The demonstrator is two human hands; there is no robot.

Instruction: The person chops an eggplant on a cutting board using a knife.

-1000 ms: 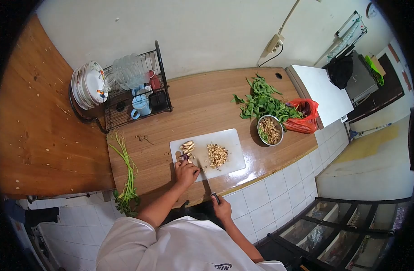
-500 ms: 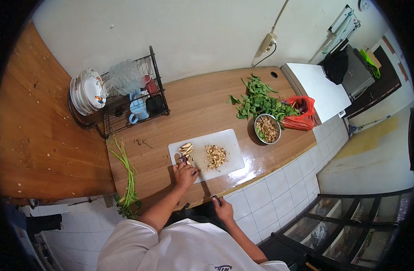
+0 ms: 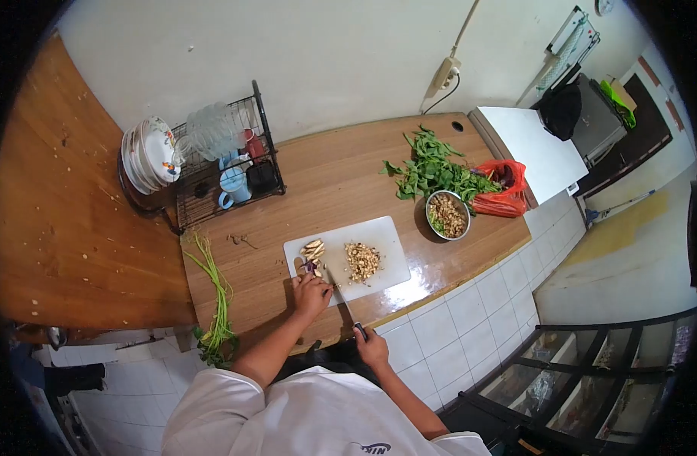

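My left hand [image 3: 312, 295] rests at the near-left edge of a white cutting board [image 3: 394, 262], its fingers curled down over something mostly hidden beneath them. In my right hand [image 3: 373, 349] is the dark handle of a knife [image 3: 348, 305]. The blade reaches up over the board's near edge, just right of my left fingertips. Pale, cut vegetable strips [image 3: 313, 249] lie beyond my left hand, with a purplish piece [image 3: 311, 267] below them. A pile of small chopped pieces [image 3: 362, 262] covers the middle of the board.
Right of the board stands a metal bowl [image 3: 468, 228] of chopped pieces, beside leafy greens [image 3: 428, 163] and a red plastic bag [image 3: 500, 201]. Long green stems [image 3: 215, 281] lie at the left. Behind them, a black dish rack [image 3: 269, 137] holds plates, glasses and mugs.
My right hand has shifted slightly up and left, and the knife blade now shows clearly beside my left fingers. My left hand stays in nearly the same place.
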